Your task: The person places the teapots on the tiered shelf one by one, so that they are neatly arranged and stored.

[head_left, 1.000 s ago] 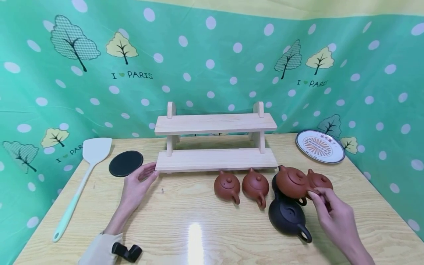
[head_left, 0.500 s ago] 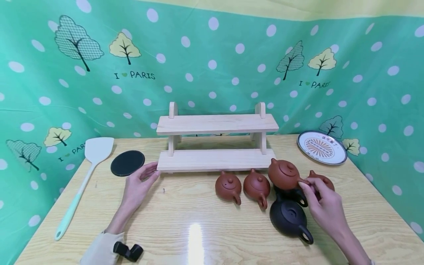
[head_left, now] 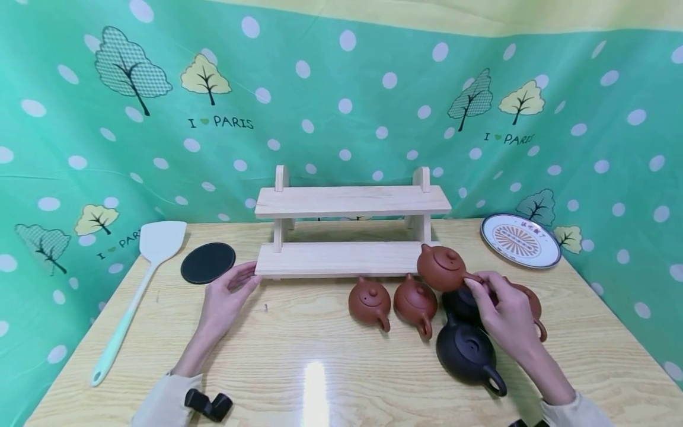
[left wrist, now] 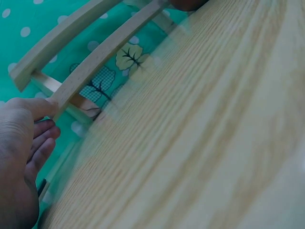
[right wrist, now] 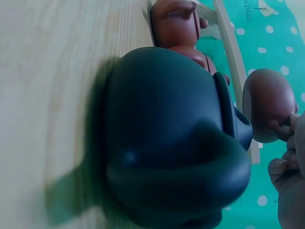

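Observation:
My right hand (head_left: 504, 317) pinches a reddish-brown teapot (head_left: 441, 268) by its handle. The pot is raised, overlapping the right end of the lower board of a two-tier wooden shelf (head_left: 331, 259). In the right wrist view, the held teapot (right wrist: 269, 105) shows its underside. My left hand (head_left: 229, 299) grips the lower board's left end, thumb at the front corner. Two brown teapots, one left (head_left: 369, 302) and one right (head_left: 415, 303), stand before the shelf. Beside them are a black teapot (head_left: 466, 353) and another black teapot (head_left: 460, 303) behind it, partly hidden.
One more brown teapot (head_left: 529, 299) stands at the right, partly behind my hand. A patterned plate (head_left: 520, 241) lies at the back right. On the left are a black round disc (head_left: 208, 263) and a white spatula (head_left: 162, 237) with a mint handle. A polka-dot cloth (head_left: 341, 107) hangs behind.
My right hand has carried the brown teapot left and upward, from over the black teapots to the lower board's right end. My left hand keeps its hold on the shelf.

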